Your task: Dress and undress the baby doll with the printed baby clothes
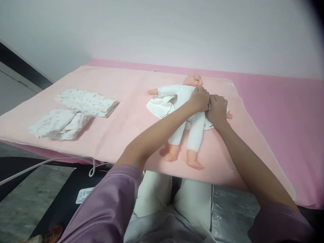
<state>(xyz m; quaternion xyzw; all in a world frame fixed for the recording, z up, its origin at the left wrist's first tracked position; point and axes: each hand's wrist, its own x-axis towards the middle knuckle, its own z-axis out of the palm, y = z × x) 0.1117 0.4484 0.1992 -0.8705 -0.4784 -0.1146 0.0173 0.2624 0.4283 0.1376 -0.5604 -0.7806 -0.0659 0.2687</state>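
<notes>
A baby doll (179, 92) lies on its back on a pink padded mat, its head toward the wall and its bare feet toward me. Its body and legs are white, and a white baby shirt (159, 106) is around it, one flap spread out to the left. My left hand (199, 99) is closed over the doll's chest, fingers curled on the white cloth. Beside it, almost touching, my right hand (217, 109) is closed at the doll's side with a bit of white cloth between the two hands. My hands hide much of the chest and one of the doll's arms.
Two folded, patterned baby garments (86, 102) lie on the left part of the pink mat (131, 135). A pink surface (278, 111) extends under the mat to the right. Behind stands a pale wall (162, 33). A white cable (50, 162) hangs by the front left edge.
</notes>
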